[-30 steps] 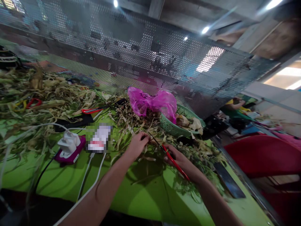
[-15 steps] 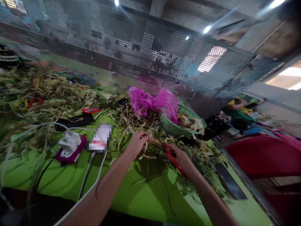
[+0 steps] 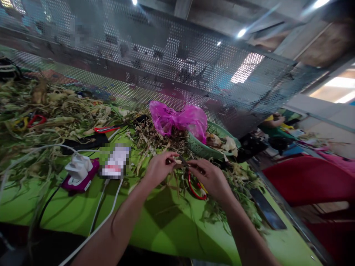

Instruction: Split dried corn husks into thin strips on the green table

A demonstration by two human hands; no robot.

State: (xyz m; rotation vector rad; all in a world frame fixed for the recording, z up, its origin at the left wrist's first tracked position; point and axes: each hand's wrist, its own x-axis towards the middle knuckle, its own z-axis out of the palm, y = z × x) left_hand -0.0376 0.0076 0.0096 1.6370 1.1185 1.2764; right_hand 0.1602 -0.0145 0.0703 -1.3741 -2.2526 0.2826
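Note:
My left hand [image 3: 161, 168] is closed in a pinch over the table, with a small pale dry plant piece [image 3: 178, 162] at its fingertips. Close by on the right, my right hand [image 3: 212, 181] is closed around red-handled scissors [image 3: 191, 184]. A red loop with some yellow shows below the palm, and a dark blade tip points toward the left fingertips. The right fingertips are bent together near the blade; what else they pinch is too small to make out. Behind both hands lies a heap of dry stalks and leaves [image 3: 148, 138].
A pink plastic bag [image 3: 180, 118] lies against a green basket [image 3: 199, 147] of dry leaves. On the left are a phone [image 3: 114, 162], a purple power strip [image 3: 80, 181] with cables, more scissors [image 3: 107, 129] and piled plants [image 3: 61, 111]. A perforated metal screen [image 3: 155, 66] stands behind.
My right hand has moved left and up, bringing its fingertips close to my left hand. The scissors have turned, their red loop now hanging below the palm. The left hand stays roughly in place.

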